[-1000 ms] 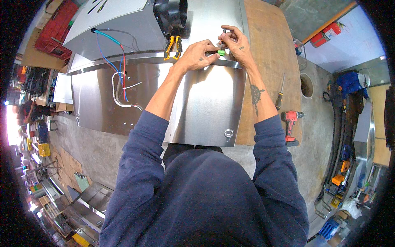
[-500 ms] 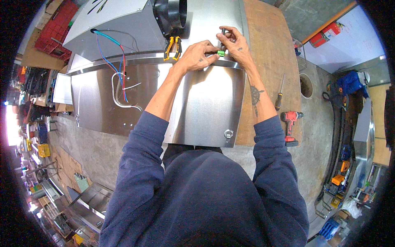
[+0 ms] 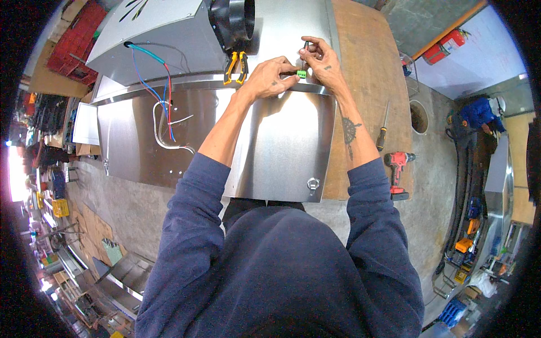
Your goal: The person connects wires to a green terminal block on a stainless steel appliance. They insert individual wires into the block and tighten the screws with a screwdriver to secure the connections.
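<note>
Over the far part of a stainless steel panel (image 3: pixel 290 143), my left hand (image 3: pixel 271 78) pinches a small green terminal block (image 3: pixel 302 74) from its left side. Just right of it, my right hand (image 3: pixel 322 61) has its fingers closed around a small screwdriver (image 3: pixel 306 45) with a dark handle. The screwdriver stands nearly upright, and its thin shaft runs down to the block. Whether its tip sits inside a screw is too small to tell. Yellow-and-black pliers (image 3: pixel 241 67) lie left of my left hand, beside a grey metal housing (image 3: pixel 163 48).
Red, blue and white wires (image 3: pixel 167 107) hang from the housing over the panel. A black round duct collar (image 3: pixel 241 19) juts from it. On the wooden tabletop (image 3: pixel 360 73) lie a longer screwdriver (image 3: pixel 382 135) and a red cordless drill (image 3: pixel 398 169). Another person (image 3: pixel 482 115) bends at far right.
The screwdriver has turned slightly in my right fingers, and its shaft now shows more. My left hand and the terminal block barely shift. The person at far right has moved an arm.
</note>
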Demonstrator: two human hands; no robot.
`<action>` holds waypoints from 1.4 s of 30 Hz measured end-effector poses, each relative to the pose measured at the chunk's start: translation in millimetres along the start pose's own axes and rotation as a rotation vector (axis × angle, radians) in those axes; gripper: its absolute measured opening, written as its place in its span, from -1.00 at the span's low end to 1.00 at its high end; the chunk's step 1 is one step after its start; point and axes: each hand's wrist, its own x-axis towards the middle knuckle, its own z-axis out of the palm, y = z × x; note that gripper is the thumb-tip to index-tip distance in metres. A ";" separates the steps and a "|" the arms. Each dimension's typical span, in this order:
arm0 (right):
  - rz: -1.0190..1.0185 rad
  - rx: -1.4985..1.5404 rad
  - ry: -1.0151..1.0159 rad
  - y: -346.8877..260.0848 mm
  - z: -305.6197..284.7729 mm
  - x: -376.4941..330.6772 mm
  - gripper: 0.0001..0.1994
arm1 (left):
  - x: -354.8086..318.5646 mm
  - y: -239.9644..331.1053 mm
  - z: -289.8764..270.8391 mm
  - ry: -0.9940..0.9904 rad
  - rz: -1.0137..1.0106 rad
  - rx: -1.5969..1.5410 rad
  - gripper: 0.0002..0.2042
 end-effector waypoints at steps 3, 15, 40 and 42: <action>-0.013 0.197 -0.015 -4.4 3.5 -1.7 -0.52 | -1.4 0.6 0.9 0.008 -0.001 -0.021 -0.65; 0.081 0.108 -0.005 -16.4 2.9 -3.9 -0.59 | -1.3 -3.0 1.7 0.019 0.009 0.002 -0.64; 0.053 -0.071 0.033 -15.0 2.4 -3.3 -0.60 | -1.1 0.5 0.5 0.009 -0.008 0.006 -0.65; 0.061 0.058 0.005 -12.8 1.2 -3.3 -0.59 | -0.9 1.2 0.0 -0.014 -0.031 0.004 -0.65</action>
